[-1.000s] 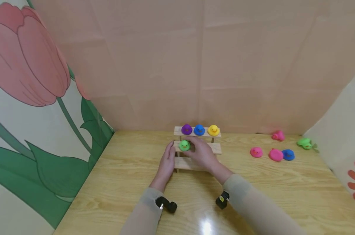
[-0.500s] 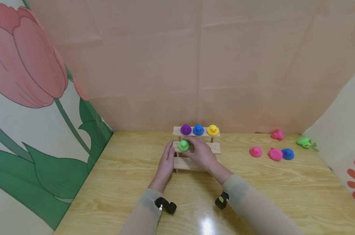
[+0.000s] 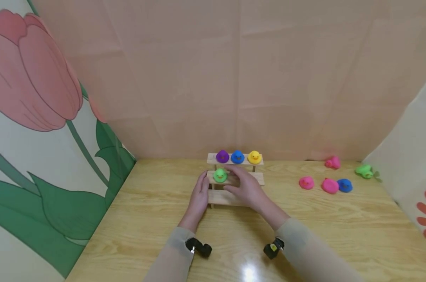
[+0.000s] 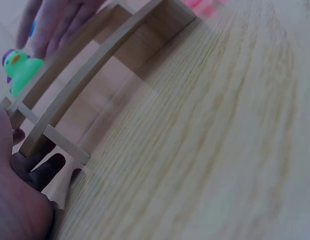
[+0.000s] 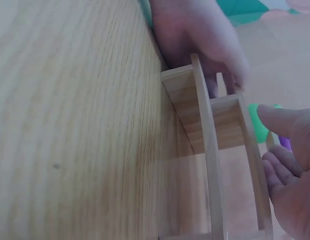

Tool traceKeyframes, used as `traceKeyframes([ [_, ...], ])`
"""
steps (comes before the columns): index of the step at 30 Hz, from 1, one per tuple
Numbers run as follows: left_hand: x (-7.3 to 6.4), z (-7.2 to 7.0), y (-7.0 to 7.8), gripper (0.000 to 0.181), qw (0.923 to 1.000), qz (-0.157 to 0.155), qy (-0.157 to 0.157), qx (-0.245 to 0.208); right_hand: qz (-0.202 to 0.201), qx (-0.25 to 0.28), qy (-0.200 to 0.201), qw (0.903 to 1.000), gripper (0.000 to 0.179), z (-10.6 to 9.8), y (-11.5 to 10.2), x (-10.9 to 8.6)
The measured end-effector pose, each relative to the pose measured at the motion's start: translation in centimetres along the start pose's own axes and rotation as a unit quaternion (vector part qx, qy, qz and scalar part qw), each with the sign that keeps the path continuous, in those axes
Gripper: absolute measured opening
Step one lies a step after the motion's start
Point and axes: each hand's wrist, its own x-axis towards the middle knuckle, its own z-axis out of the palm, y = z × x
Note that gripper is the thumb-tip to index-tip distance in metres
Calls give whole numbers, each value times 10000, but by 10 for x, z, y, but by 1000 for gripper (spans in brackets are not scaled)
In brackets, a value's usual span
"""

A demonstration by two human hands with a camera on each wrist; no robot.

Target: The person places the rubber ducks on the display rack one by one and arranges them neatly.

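A green rubber duck point(image 3: 220, 175) sits upright at the left end of the middle tier of a small wooden three-tier stand point(image 3: 225, 198). My right hand point(image 3: 249, 188) is just right of the duck, fingers and thumb spread apart with nothing between them. Against the stand's left end rests my left hand point(image 3: 198, 196), its fingers mostly straight; in the left wrist view some dark fingertips point(image 4: 50, 167) show past the stand's end. Along the top tier stand a purple duck point(image 3: 222, 156), a blue duck point(image 3: 237, 157) and a yellow duck point(image 3: 254, 157).
More rubber ducks lie on the wooden table point(image 3: 156, 235) at the right: an upright pink one point(image 3: 306, 182), a tipped pink one point(image 3: 330, 186) beside a blue one point(image 3: 345, 185), another pink one point(image 3: 332, 162) near the back wall, and a green one point(image 3: 364, 171) by the right wall.
My right hand has let go of the green duck and drawn slightly to the right and toward me. The duck stays on the middle tier; the left hand keeps its place.
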Motion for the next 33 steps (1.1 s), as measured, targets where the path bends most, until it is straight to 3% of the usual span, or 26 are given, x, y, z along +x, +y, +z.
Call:
traceKeyframes([
  [6,1,-1,-2,59,9999,-50,95,75,-10,136,391,9991,67,-10,4,-17],
  [17,-1,0,-1,57,10000,-32,24,-37,346,264,609,9972,56,-45,16,-50],
  [33,1,0,-1,59,10000,-26,7,-36,679,-276,1164,9905,51,-91,55,-78],
])
